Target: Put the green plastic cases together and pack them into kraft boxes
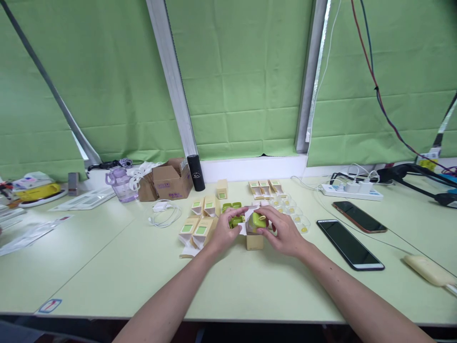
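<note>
My left hand (224,232) and my right hand (283,232) meet over the middle of the pale green table (107,271). Between them they pinch a small yellow-green item (256,222) together with a white paper flap, just above a small tan box (254,241) standing on the table. The fingers of both hands are curled around the item. More green items (232,207) lie just behind my left hand. Several open tan boxes with green labels (198,224) lie to the left of my left hand.
Three more tan boxes (265,187) and clear plastic pieces (291,209) lie behind. Two phones (349,244) rest at the right, with a power strip (352,190) beyond. A black cylinder (196,173), cardboard box (171,181), purple bottle (121,183) and white cable (164,212) stand at the back left.
</note>
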